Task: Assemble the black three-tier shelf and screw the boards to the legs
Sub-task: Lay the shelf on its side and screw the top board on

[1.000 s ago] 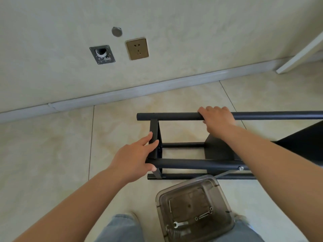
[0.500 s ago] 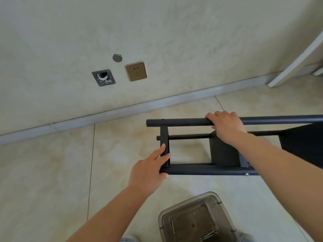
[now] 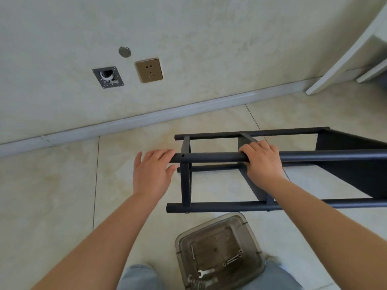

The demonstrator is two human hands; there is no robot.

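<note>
Tiled floor (image 3: 62, 195), hand-held black shelf (image 3: 345, 164)

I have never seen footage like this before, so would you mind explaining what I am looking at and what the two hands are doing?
The picture comes from a camera worn on a person's head, looking down at their own arms. There is no machine here, only bare hands. A black shelf frame lies on its side on the tiled floor. The right hand grips one of its round legs, fingers curled over it. The left hand is open, its fingers touching that leg's end. Nearer the person sits a clear plastic box holding screws and a small wrench. A wall socket is behind.
</note>
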